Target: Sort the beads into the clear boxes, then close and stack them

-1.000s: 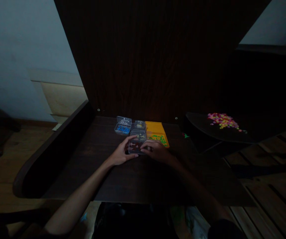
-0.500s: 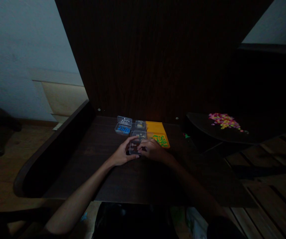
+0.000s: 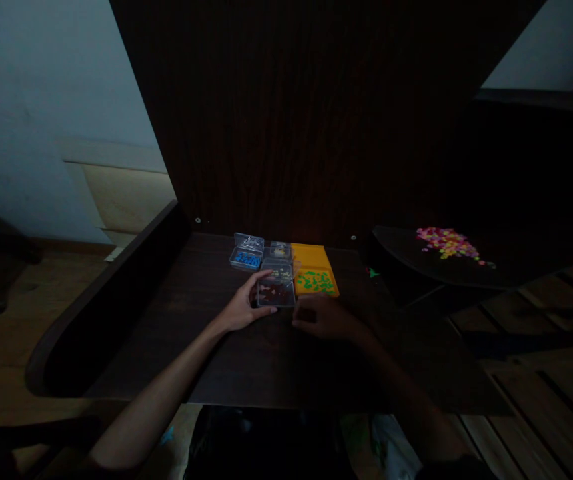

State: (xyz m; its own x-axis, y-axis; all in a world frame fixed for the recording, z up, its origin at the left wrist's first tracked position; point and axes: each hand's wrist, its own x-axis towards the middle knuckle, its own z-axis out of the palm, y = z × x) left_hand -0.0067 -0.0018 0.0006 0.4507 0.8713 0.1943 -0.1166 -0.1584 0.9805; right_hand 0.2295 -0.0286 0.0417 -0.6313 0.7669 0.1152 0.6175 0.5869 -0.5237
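A clear plastic box (image 3: 276,294) with small dark brown pieces in it lies on the dark wooden desk. My left hand (image 3: 241,308) grips the left side of this box, thumb at the near edge and fingers at the far edge. Just right of the box, my right hand (image 3: 325,316) hovers with its fingers curled into a pinch; anything between them is too dark to make out. Beyond that hand, an open yellow box (image 3: 338,291) holds small green pieces (image 3: 316,281). Behind the gripped box stands another clear box (image 3: 277,272) with pale pieces.
At the back left is an open clear box (image 3: 232,264) of blue pieces (image 3: 247,259). Beside it sits a small clear box (image 3: 280,251) with whitish and yellow bits. A heap of pink, yellow and purple pieces (image 3: 447,243) lies on the side shelf (image 3: 401,257) at right.
My right hand has moved out of the brown-piece box, rightward and a little nearer, uncovering the box's inside and the green pieces. My left hand has kept its grip on the box.
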